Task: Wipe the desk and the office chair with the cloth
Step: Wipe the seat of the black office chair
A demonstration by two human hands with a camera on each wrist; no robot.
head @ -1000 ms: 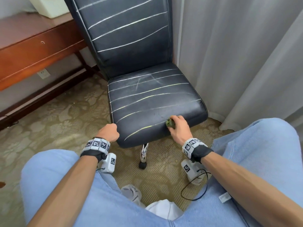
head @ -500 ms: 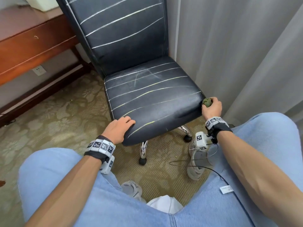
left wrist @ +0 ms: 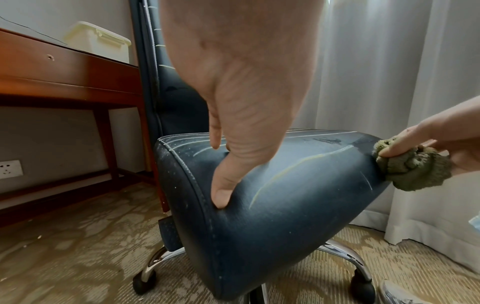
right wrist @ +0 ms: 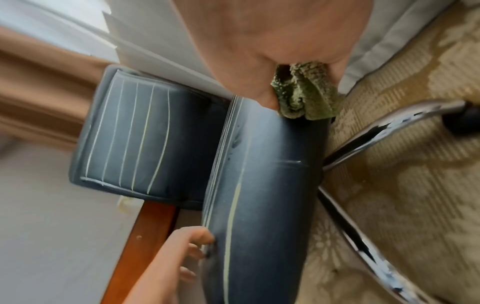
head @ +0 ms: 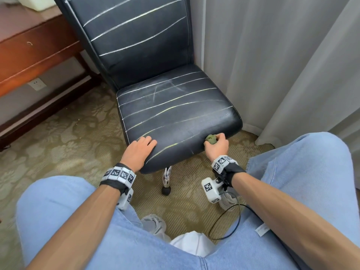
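Right hand (right wrist: 259, 51) grips green cloth (right wrist: 306, 92) (bunched) — against chair (right wrist: 259, 174) seat edge.

No readable text; only black-and-white coded squares on wrist bands (head: 119, 174), no letters.

Bunched green cloth (head: 211, 139) pressed against black office chair (head: 175, 112) seat's front edge.

Patterned carpet (head: 58, 145), office chair (head: 175, 114) standing on it beside desk (head: 29, 55)
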